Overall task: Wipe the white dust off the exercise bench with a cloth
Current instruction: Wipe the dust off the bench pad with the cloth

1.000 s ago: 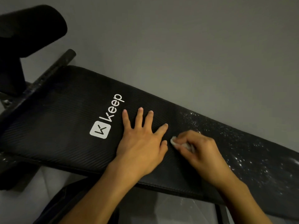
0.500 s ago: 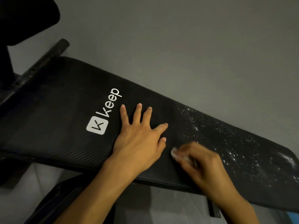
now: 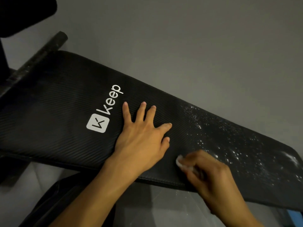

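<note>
The black padded exercise bench (image 3: pixel 57 99) runs from upper left to lower right and carries a white "Keep" logo (image 3: pixel 105 110). White dust (image 3: pixel 229 145) speckles its right part. My left hand (image 3: pixel 141 140) lies flat on the pad beside the logo, fingers spread. My right hand (image 3: pixel 211 174) is blurred near the bench's near edge, its fingers curled round a small white cloth (image 3: pixel 180 162) pressed to the pad, at the left edge of the dusty area. Most of the cloth is hidden under the fingers.
A black foam roller (image 3: pixel 24 12) and a dark metal bar (image 3: pixel 39 54) stand at the bench's upper left end. Grey floor (image 3: pixel 196 46) lies beyond the bench. Under the near edge are dark frame parts (image 3: pixel 54 202) and a blue item (image 3: pixel 295 217).
My right hand has drawn the cloth towards me, from mid-pad to the near edge. My left hand stays flat on the pad. The view has shifted slightly.
</note>
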